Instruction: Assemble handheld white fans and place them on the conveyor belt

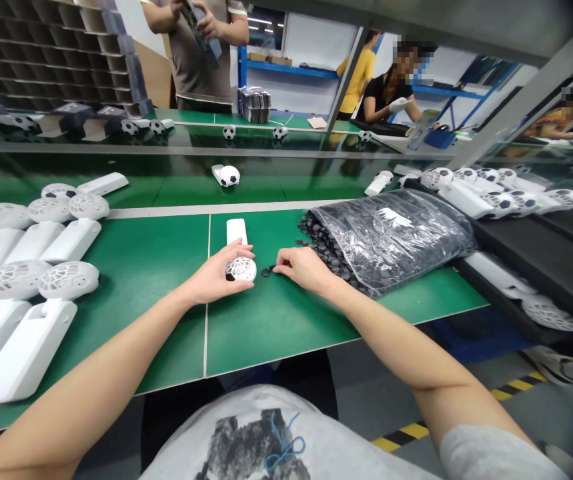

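My left hand cups a white lattice ball shell patterned like a football, resting on the green work table. Its fingertips lie close to a white rectangular handle piece, which stands just beyond the shell. My right hand is low on the table, its fingertips next to a small black disc. Whether it pinches another disc is hidden. Many similar black discs spill from a clear plastic bag to the right.
Rows of white handle bodies and lattice shells lie at the left. Assembled football-patterned units line a black surface at the right. Across the table stand a person holding dark pieces and seated workers wearing white gloves.
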`<control>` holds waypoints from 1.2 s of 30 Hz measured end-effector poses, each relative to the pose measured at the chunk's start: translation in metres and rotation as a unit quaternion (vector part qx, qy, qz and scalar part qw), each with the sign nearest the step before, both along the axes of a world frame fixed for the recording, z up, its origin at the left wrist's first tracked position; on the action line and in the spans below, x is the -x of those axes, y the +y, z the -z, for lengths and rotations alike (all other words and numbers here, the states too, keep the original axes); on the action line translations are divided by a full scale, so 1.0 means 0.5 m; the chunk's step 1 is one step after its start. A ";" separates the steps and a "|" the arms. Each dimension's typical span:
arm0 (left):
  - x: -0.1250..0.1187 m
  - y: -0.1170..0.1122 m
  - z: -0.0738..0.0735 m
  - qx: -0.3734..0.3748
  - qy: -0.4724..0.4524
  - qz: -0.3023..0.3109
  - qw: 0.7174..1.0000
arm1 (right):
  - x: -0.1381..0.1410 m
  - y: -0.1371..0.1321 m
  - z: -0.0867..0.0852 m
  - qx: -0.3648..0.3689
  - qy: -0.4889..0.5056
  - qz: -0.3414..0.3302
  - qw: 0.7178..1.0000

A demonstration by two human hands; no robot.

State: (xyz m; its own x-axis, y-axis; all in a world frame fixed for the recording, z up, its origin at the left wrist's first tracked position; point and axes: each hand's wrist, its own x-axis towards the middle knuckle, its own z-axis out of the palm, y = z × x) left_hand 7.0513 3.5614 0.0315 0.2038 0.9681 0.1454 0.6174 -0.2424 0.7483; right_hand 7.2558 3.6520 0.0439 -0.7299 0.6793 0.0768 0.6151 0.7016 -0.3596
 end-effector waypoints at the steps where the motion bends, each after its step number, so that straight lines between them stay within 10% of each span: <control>1: 0.002 0.000 -0.001 0.003 0.006 0.004 1.000 | -0.003 0.001 0.000 0.003 0.007 0.003 1.000; 18: 0.017 -0.009 -0.020 0.073 0.023 -0.068 0.995 | 0.012 0.006 -0.005 -0.027 -0.013 -0.016 0.999; 29: 0.019 -0.009 -0.013 0.081 -0.003 -0.094 0.992 | 0.027 -0.004 -0.001 0.089 0.032 -0.062 0.994; 36: 0.036 -0.005 -0.011 0.056 -0.023 -0.001 0.998 | 0.029 -0.036 -0.025 0.071 0.132 -0.157 0.976</control>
State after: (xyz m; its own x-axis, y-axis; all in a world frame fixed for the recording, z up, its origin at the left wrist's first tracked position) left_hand 7.0331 3.5587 0.0372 0.1982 0.9791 0.0452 0.5825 -0.1548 0.7980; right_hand 7.2412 3.6342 0.0566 -0.8711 0.4432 0.2115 0.2515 0.7726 -0.5830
